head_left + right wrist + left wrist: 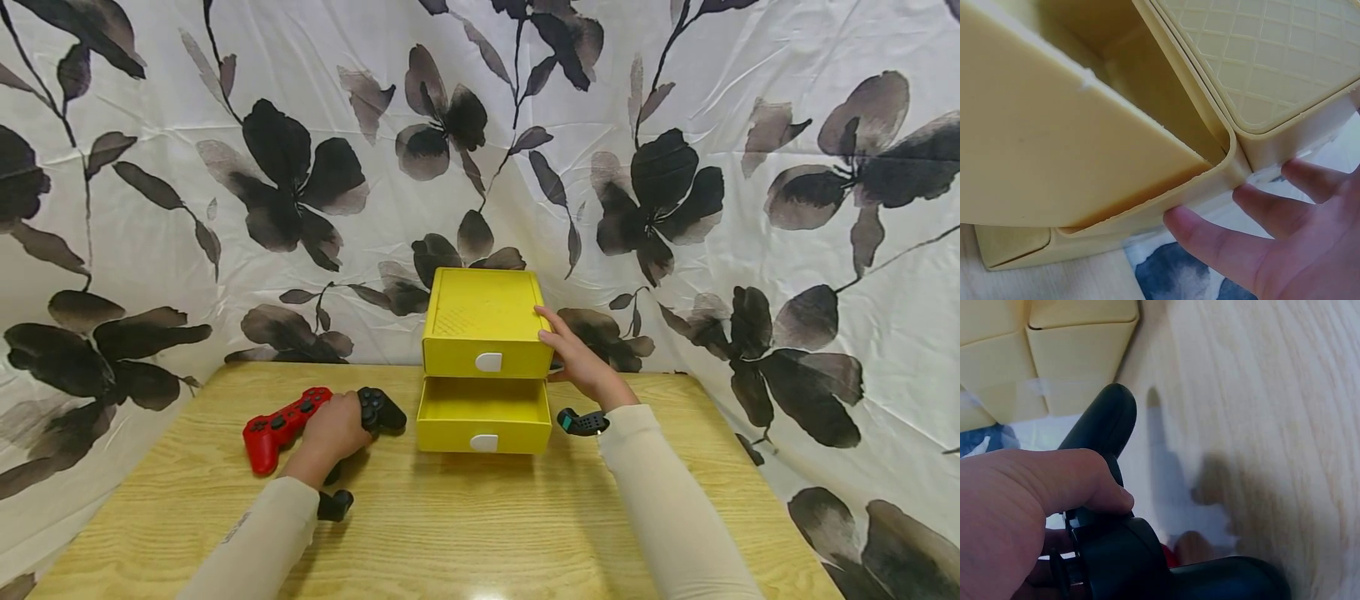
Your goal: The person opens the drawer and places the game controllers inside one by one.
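Observation:
A yellow two-drawer box (485, 321) stands at the back of the wooden table (465, 533); its lower drawer (483, 414) is pulled out and looks empty. My right hand (576, 354) rests with straight fingers against the box's right side, seen close in the right wrist view as fingers (1229, 240) beside the yellow box (1147, 144). My left hand (335, 429) grips a black game controller (378, 410), the thumb (1079, 481) lying over the black controller (1107, 487). A red game controller (279, 427) lies just left of that hand.
A floral black-and-white cloth (225, 167) hangs behind and around the table. A small black piece (333, 504) sits under my left wrist, and a black band (583, 422) is on my right wrist. The table's front half lies bare.

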A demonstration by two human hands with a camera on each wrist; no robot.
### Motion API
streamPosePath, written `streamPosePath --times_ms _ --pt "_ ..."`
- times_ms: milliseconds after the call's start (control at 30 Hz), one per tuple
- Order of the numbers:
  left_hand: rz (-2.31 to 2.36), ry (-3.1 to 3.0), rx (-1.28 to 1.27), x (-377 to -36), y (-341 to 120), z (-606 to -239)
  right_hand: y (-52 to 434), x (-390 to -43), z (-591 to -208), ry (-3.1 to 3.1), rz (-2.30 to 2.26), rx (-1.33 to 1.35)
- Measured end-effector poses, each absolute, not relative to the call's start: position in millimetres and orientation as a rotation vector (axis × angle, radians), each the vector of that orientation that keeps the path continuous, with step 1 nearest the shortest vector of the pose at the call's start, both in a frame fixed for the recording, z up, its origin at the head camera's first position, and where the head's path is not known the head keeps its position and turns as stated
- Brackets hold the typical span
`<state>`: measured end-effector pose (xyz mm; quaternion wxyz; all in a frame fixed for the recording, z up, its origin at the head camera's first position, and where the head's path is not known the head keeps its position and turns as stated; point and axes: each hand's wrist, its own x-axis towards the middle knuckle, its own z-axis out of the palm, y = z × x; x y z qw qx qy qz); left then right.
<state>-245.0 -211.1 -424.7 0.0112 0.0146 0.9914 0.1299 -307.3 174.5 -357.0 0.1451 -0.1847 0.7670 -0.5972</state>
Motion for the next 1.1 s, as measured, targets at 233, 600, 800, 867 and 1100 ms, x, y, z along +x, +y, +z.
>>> streamPosePath --times_ms 233,600,800,867,1100 --pt "0.429 3.142 0.119 -240.3 -210.9 -414.5 175.0 -308.4 -357.4 2.213 -1.719 -0.533" --pt "0.410 3.181 0.153 -233.4 -207.0 -395.7 175.2 -308.3 -357.7 2.229 -1.710 -0.536" --pt "0.388 3.234 0.199 -230.2 -206.1 -384.1 175.1 -308.7 -357.6 2.221 -1.712 -0.534" --pt "0.376 3.252 0.211 -228.8 -205.8 -380.1 175.1 -309.1 -357.6 2.223 -1.715 -0.532" --pt "0.360 3.276 0.215 -223.2 -205.6 -368.6 175.5 -310.2 -358.4 2.238 -1.710 -0.531"
